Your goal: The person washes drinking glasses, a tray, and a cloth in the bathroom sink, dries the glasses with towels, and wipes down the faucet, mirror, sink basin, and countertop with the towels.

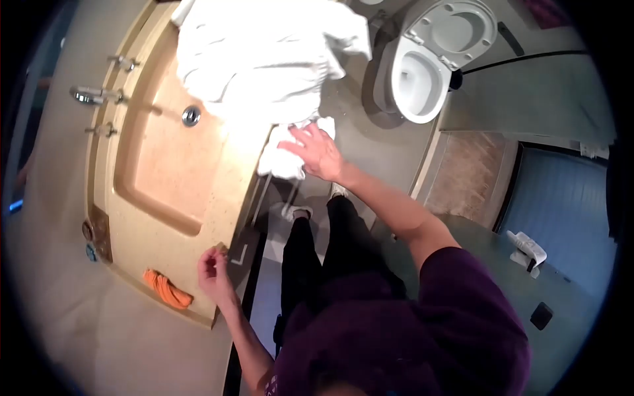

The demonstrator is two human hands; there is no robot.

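Observation:
A large pile of white cloth (pixel 257 59), overexposed and with gathered seams, lies over the far part of the sink and counter. A smaller bunch of white cloth (pixel 281 158) hangs at the counter's front edge. My right hand (pixel 317 152) is against this cloth, its fingers stretched and spread, fingertips touching the fabric. My left hand (pixel 214 270) is at the near front edge of the counter, thumb and fingers curled together. A small brownish patch shows at its fingertips; I cannot make out what it is.
The beige counter (pixel 172 247) holds a sink basin (pixel 165 178) with a drain (pixel 191 116) and a metal faucet (pixel 92 96). An orange cloth (pixel 167 289) lies near the counter's end. A toilet (pixel 419 82) with its lid up stands beyond, to the right.

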